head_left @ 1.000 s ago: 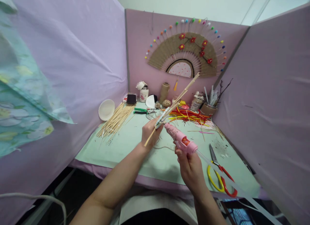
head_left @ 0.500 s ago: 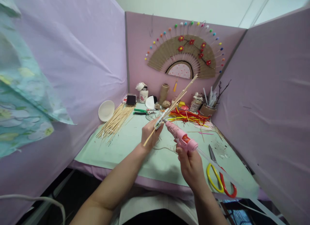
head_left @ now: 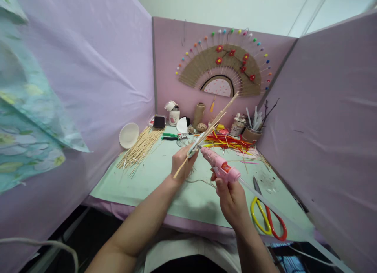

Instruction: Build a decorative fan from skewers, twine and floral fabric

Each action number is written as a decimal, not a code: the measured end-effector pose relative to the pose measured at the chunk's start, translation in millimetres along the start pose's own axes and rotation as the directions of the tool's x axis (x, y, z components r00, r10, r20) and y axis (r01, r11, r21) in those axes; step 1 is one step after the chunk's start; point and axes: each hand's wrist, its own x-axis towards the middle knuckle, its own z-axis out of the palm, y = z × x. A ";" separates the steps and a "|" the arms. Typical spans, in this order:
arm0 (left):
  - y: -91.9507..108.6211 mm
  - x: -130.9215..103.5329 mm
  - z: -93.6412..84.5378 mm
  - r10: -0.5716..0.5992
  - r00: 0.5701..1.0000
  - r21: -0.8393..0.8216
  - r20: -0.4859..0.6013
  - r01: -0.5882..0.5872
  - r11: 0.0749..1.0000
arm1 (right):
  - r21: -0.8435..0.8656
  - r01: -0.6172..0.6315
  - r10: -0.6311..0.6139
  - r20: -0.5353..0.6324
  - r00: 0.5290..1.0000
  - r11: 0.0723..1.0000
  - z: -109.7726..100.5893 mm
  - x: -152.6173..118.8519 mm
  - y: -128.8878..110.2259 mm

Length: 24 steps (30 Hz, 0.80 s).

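The left hand (head_left: 183,162) held the bamboo sticks (head_left: 212,123) in a closed grip, slanting up above the worktop (head_left: 153,178). The right hand (head_left: 231,196) gripped the pink glue gun (head_left: 219,165), its nozzle touching the sticks just beside the left fingers.

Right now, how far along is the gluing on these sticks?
Done: a few bamboo sticks are already bunched together in the left hand. In hand: the right hand holds the pink glue gun, nozzle at the bunch's joint. Left: a big pile of loose sticks lies unused on the table.
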 end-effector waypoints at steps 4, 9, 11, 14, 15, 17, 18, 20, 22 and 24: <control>-1.1 -0.2 0.3 0.001 1.000 0.007 0.008 -0.001 1.000 | 0.018 -0.012 0.012 0.014 1.000 1.000 -0.4 -0.1 -1.2; -0.8 0.6 0.7 -0.005 1.000 0.011 -0.011 0.005 1.000 | 0.029 -0.044 0.043 0.021 0.999 0.999 -0.8 -0.4 -0.8; -0.6 0.9 0.8 -0.007 1.000 0.013 -0.012 0.007 1.000 | 0.035 -0.048 0.047 0.022 0.999 0.998 -1.0 -0.8 -0.1; -0.7 0.8 1.1 -0.011 1.000 0.009 -0.004 0.011 1.000 | 0.042 -0.048 0.047 0.007 0.999 0.998 -1.2 -0.7 1.1; -0.9 0.6 1.3 -0.012 1.000 0.009 0.000 0.012 1.000 | 0.043 -0.049 0.049 0.006 0.999 0.998 -1.3 -0.5 1.4; -1.4 0.2 1.7 -0.012 1.000 0.010 -0.001 0.012 1.000 | 0.043 -0.052 0.052 0.008 0.999 0.998 -1.6 0.5 1.6; -1.6 0.0 1.9 -0.009 1.000 0.012 -0.004 0.009 1.000 | 0.041 -0.051 0.050 0.009 0.999 0.998 -1.8 1.1 1.4; -2.0 -0.4 2.1 -0.002 1.000 0.013 -0.004 0.002 1.000 | 0.035 -0.038 0.038 0.008 0.999 0.999 -2.3 2.5 0.4; -2.1 -0.5 1.9 -0.002 1.000 0.019 0.000 0.002 1.000 | 0.028 -0.019 0.019 0.008 1.000 0.999 -2.9 4.2 -1.2; -1.9 -0.4 1.6 -0.011 1.000 0.026 0.004 0.011 1.000 | 0.022 -0.004 0.004 0.007 1.000 1.000 -3.7 6.0 -2.8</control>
